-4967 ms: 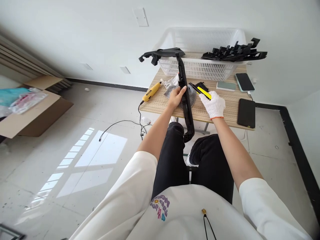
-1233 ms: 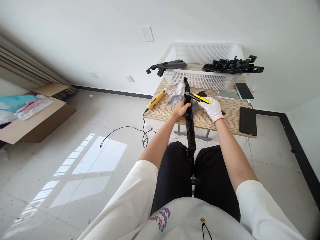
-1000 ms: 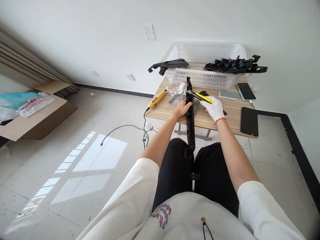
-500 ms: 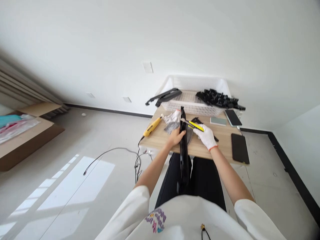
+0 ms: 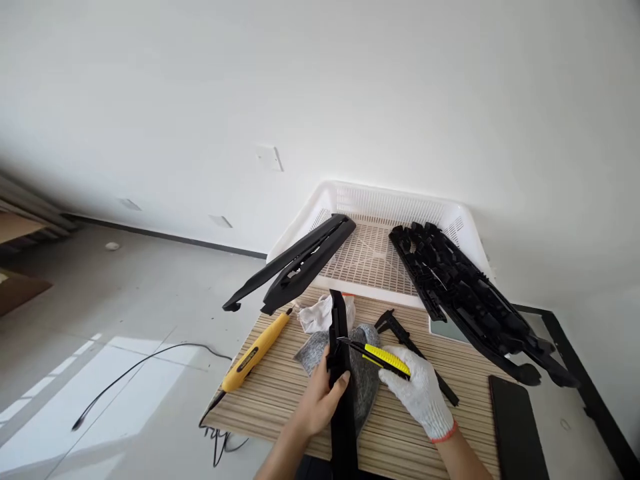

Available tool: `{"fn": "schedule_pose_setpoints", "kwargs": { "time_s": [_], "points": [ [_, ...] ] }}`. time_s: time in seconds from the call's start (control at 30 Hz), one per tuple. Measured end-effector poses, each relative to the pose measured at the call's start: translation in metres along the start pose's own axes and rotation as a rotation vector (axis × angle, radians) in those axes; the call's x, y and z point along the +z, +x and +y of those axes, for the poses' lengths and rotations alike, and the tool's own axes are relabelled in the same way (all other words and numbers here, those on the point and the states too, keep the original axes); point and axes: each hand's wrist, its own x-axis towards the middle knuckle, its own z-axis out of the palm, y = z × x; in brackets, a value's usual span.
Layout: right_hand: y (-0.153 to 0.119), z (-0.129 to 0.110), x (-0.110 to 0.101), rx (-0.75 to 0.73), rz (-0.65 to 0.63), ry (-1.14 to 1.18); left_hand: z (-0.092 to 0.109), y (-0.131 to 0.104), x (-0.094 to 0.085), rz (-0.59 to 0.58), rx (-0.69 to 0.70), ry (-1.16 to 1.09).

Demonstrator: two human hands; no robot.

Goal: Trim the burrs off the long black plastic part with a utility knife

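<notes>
Striped wood-look boarding tops the desk (image 5: 280,380); above it, the long black part (image 5: 343,427) is gripped between thumb and fingers of the bare left hand (image 5: 320,400). The gloved right hand (image 5: 417,390) clasps a yellow cutter (image 5: 387,360), blade at the part, work seemingly midway. Other black parts (image 5: 463,290) lie across the basket (image 5: 370,290), finished or not, unclear.

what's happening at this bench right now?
The bare left hand holds a long black part upright over a gray cloth. The gloved right hand holds a yellow-and-black utility knife, its blade at the part. More black parts lie in two groups across the white basket behind.
</notes>
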Motion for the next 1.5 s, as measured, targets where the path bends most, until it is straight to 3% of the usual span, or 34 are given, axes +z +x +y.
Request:
{"fn": "schedule_pose_setpoints", "kwargs": {
  "time_s": [0.2,0.33,0.43,0.67,0.8,0.9,1.03,1.27,1.4,1.5],
  "points": [
    [0.026,-0.005,-0.003,0.041,0.068,0.000,0.013,-0.003,0.000,-0.009,-0.030,-0.023],
    [0.025,-0.008,-0.005,0.040,-0.012,-0.014,0.026,-0.004,-0.001,-0.078,-0.014,-0.074],
    [0.023,-0.008,-0.005,0.073,0.060,0.019,0.028,-0.004,-0.001,-0.115,-0.015,-0.175],
    [0.024,-0.010,-0.005,0.060,0.079,0.034,0.031,0.002,0.002,-0.032,-0.022,-0.363],
    [0.025,-0.012,-0.004,0.023,0.018,0.058,0.040,0.005,0.000,-0.003,0.002,-0.408],
    [0.028,-0.013,-0.004,0.055,0.053,0.088,0.044,0.005,-0.001,0.029,0.011,-0.415],
    [0.030,-0.013,-0.005,0.030,-0.015,0.092,0.043,0.006,0.001,0.047,0.016,-0.436],
    [0.025,-0.016,-0.001,0.008,-0.009,0.138,0.037,0.007,0.003,0.065,0.016,-0.447],
    [0.022,-0.016,0.000,0.055,0.073,0.207,0.035,0.005,0.005,0.061,0.044,-0.437],
    [0.020,-0.015,-0.001,0.074,0.011,0.220,0.032,0.002,0.006,0.038,0.062,-0.410]
  ]
}}
